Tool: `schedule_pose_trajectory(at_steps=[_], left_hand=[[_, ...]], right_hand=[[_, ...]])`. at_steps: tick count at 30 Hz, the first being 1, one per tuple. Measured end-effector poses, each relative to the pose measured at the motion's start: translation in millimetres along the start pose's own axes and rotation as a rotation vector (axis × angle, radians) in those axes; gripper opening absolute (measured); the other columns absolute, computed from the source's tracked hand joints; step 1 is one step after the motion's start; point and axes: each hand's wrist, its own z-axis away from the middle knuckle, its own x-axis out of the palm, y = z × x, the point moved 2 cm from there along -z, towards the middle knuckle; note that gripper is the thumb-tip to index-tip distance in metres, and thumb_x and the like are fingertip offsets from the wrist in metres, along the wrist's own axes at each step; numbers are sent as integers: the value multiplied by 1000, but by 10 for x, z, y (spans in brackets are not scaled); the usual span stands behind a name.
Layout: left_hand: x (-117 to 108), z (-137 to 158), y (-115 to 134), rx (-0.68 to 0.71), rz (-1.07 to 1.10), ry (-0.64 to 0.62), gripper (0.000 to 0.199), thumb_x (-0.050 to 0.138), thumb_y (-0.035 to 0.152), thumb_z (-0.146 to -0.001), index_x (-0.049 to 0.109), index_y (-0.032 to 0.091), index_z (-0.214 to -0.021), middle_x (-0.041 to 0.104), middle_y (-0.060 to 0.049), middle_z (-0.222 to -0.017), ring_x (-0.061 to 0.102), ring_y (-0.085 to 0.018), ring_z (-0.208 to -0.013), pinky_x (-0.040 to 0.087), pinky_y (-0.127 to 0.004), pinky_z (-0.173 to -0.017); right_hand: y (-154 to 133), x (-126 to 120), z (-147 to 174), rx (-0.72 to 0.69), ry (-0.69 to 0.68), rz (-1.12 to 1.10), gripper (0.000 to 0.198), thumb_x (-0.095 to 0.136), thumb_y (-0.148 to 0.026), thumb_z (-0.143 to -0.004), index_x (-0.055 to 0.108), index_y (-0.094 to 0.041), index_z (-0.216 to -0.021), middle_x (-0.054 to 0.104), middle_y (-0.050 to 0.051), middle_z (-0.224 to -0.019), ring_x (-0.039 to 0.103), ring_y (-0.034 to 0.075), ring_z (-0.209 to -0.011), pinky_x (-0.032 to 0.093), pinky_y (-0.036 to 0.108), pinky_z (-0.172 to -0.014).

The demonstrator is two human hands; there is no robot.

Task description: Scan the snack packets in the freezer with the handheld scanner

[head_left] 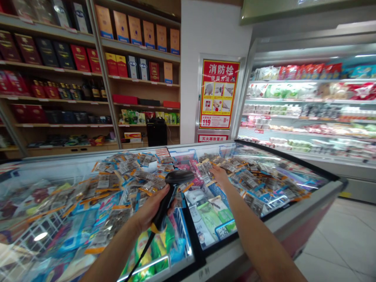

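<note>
My left hand point(153, 206) is wrapped round the handle of a black and yellow barcode scanner point(179, 177), its head pointing right and its cable running down toward me. At the far end of my outstretched arm, my right hand point(221, 177) pinches the edge of a small snack packet point(205, 170) with a printed label. Many similar packets with orange and blue edges lie in loose piles point(252, 178) on the glass top of a chest freezer point(264, 231), on both sides of my hands. Part of my right fingers is hidden by the hand itself.
Through the freezer's glass show green bags point(211, 215) and white wire baskets point(44, 231). Behind stand wooden shelves point(141, 84) of boxed bottles and a red fire-hydrant sign point(219, 94). A lit refrigerated display point(311, 102) stands at the right, beyond the tiled floor point(331, 239).
</note>
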Motion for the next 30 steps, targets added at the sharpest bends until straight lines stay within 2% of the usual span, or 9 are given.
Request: schedule_pose_trajectory(at_steps=[5,10,19,24,30], left_hand=[[-1,14,11,19,-23,-38,44,55,58,-63,53,14,-68,55,-1,-57,47,-8,-43,35,-19,-40],[0,27,15,20,-52,-61,44,56,57,-64,54,13,-67,56,-2,-58,48,-8,-45,37,-20,-43],[14,39,33,48,-57,-75,43,54,57,-65,53,14,-68,56,-2,-58,48,-8,-45,36,-20,-42],[41,-92,91,52,-112,-56,40,56,54,-66,51,14,-65,54,-1,-54,48,-8,-44,35,-19,-42],[142,-275,121,41,-99,-96,41,54,55,-66,51,14,-69,53,-1,-55,47,-8,-43,34,-19,-43]], right_hand=[[-4,-110,-29,44,81,125,20,49,-25,-61,64,-16,-72,61,1,-58,56,16,-57,41,24,-53],[-53,-155,-6,-1,108,277,18,47,-27,-62,62,-17,-61,57,0,-52,53,15,-55,37,23,-49],[-81,-170,0,-75,110,543,24,44,-30,-70,63,-19,-61,58,2,-54,53,16,-55,35,24,-51],[-117,-250,-20,-116,108,707,28,42,-26,-72,57,-19,-49,52,2,-48,51,16,-54,33,25,-53],[-140,-359,-46,-127,136,813,30,41,-28,-74,61,-17,-54,55,5,-53,51,17,-57,31,26,-54]])
